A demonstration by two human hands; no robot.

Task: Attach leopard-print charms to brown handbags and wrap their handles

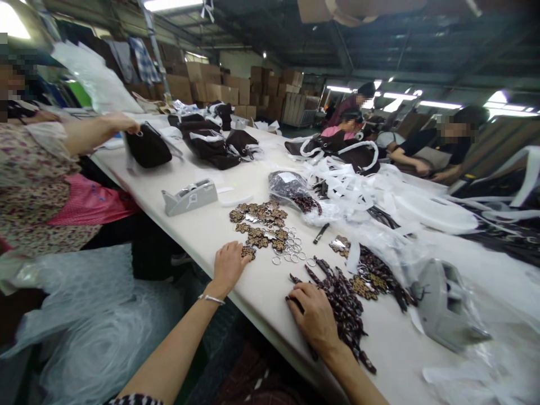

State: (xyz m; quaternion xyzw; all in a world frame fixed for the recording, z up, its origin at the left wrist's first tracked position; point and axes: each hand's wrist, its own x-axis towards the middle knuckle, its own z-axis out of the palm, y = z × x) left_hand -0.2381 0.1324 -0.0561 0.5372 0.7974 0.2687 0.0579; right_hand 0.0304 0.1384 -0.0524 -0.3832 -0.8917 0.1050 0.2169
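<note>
My left hand (229, 265) is at the table's near edge, thumb and fingers closed on a leopard-print flower charm (248, 253). Beyond it lies a pile of similar flower charms (261, 216), with loose silver split rings (294, 247) beside them. My right hand (313, 315) rests at the near side of a heap of dark, patterned strips (343, 306). Its fingers curl around a dark strip, mostly hidden under the hand. More charms (366, 286) lie just past that heap, and a small black piece (321, 233) lies near the rings.
Grey tape dispensers stand at the left (189, 197) and right (447, 306). A plastic bag (291, 188) and white strips (341, 183) lie farther back. At left, a co-worker's hand (122, 124) holds a dark bag (147, 146). Bubble wrap (101, 337) sits below the table.
</note>
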